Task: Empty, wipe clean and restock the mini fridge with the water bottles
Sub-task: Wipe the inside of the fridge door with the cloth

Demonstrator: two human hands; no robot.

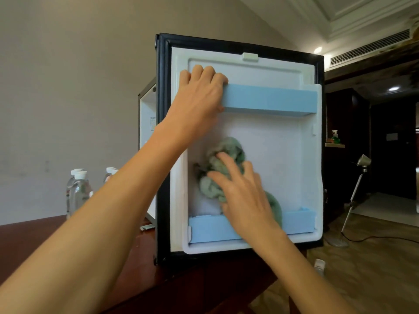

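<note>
The mini fridge door (292, 159) stands open, its white inner liner facing me, framed by a black gasket. My left hand (199, 96) grips the left end of the upper blue door shelf (272, 99). My right hand (240, 193) presses a crumpled green cloth (229, 152) against the liner, just above the lower blue shelf (208, 227). Both door shelves hold nothing. The fridge body (147, 123) shows only as a sliver behind the door. Several clear water bottles (78, 191) with white caps stand on the table at the left.
The fridge sits on a dark wooden table (34, 236). A white-capped bottle (319, 266) stands on the floor below the table's right edge. A lamp on a stand (356, 191) and its cable are at the right, with a dark doorway behind.
</note>
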